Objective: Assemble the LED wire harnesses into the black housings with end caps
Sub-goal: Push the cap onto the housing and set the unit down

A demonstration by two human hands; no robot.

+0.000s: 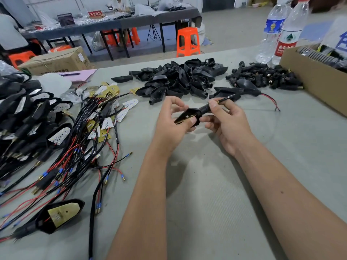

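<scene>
Above the middle of the table, my left hand (171, 121) grips a black housing (189, 115) with an LED board seated in it. My right hand (225, 121) pinches the black end cap (205, 108) on the housing's stem, thumb on top. The harness's black cable (231, 97) runs out of the cap to the right and ends in red and black leads (272, 101). Empty black housings (176, 77) lie heaped behind my hands. A smaller heap of black end caps (262, 76) sits to their right. Loose LED wire harnesses (97, 117) spread across the left.
Finished units (22, 109) are stacked at the far left, and one more (60, 214) lies at the near left. A cardboard box (315, 79) stands at the right edge with two water bottles (281, 30) behind it. A pink sheet (80, 75) lies at the back left.
</scene>
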